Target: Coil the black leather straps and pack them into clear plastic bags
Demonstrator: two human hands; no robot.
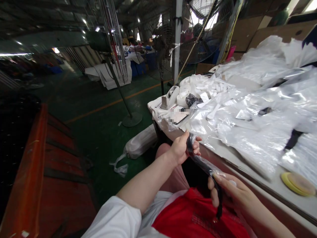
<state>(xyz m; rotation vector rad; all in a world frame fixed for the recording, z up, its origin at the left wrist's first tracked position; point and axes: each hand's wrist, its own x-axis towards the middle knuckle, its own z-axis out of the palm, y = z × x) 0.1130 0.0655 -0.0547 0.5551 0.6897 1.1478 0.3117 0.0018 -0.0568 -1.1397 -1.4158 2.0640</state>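
A narrow black strap (206, 166), partly wrapped in clear plastic, stretches at a slant between my two hands, above my lap and beside the table edge. My left hand (182, 147) is closed around its upper end, with the thumb along the top. Lower down and closer to my body, my right hand (229, 188) pinches the strap between thumb and fingers. Below that grip the strap's black end hangs loose over a red cloth (178, 215) on my lap. What kind of article the strap is, I cannot make out.
Clear plastic bags (250, 129) cover much of the white table (269, 190). A tape dispenser (170, 97), a phone (179, 115) and a yellow round container (297, 183) lie there too. Left are an orange-red cart (64, 178), a fan stand (132, 119) and a white bundle (141, 142).
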